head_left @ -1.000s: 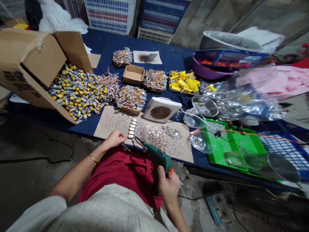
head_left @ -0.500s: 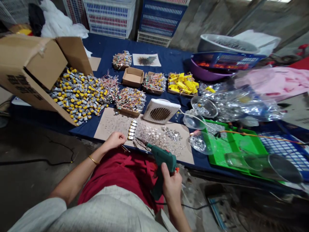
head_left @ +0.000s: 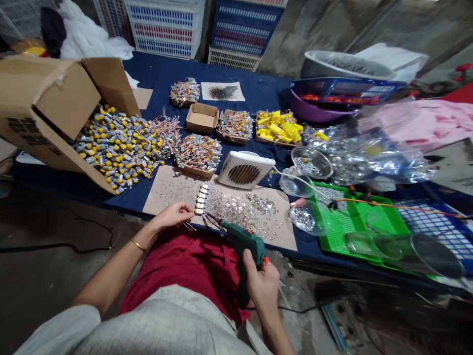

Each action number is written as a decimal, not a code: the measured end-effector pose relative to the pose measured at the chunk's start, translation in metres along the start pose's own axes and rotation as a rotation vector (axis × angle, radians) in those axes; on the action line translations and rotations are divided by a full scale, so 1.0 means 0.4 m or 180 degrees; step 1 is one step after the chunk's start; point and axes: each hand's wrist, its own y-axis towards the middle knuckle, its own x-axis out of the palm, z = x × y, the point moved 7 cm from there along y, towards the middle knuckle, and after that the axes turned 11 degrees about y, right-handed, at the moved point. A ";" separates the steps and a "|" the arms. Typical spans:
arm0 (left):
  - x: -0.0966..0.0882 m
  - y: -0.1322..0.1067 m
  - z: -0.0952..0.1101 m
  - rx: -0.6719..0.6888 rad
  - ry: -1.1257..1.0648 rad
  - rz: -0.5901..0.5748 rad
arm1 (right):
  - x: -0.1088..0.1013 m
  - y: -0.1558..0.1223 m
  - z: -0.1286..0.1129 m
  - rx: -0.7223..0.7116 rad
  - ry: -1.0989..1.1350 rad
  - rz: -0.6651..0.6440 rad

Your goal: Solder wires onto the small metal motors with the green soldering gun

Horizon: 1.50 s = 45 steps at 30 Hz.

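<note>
Soldering gun [head_left: 244,244] sits firmly gripped in the right hand [head_left: 261,287], tip steady just beside the metal clips [head_left: 201,199]; left hand [head_left: 172,216] lies half-curled, any hold unclear.

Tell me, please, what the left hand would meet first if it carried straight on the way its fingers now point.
Probably the short row of small metal parts on the brown card sheet, just beyond the left hand, though depth is hard to judge here.

Left hand [head_left: 172,216] loosely curled and reaching forward; right hand [head_left: 262,286] closed tight in a firm upright grip.
</note>
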 end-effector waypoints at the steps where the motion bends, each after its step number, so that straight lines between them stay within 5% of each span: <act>1: 0.002 -0.001 0.001 0.0040 0.0005 -0.0075 | 0.002 0.000 0.002 -0.0025 0.0003 -0.0004; 11: -0.026 -0.002 0.033 0.0042 0.0431 0.0179 | -0.033 0.072 -0.044 -0.0425 -0.0160 -0.0401; 17: -0.040 0.043 0.033 -0.0118 0.0526 -0.0052 | 0.028 0.146 -0.093 -0.0724 -0.0276 -0.0838; 28: -0.040 0.061 0.039 -0.0028 0.0420 -0.0382 | 0.063 0.159 -0.073 -0.0425 -0.0447 -0.1181; 45: -0.045 0.071 0.037 0.0011 0.0759 -0.0175 | 0.099 0.163 -0.139 -0.0809 -0.0776 -0.1442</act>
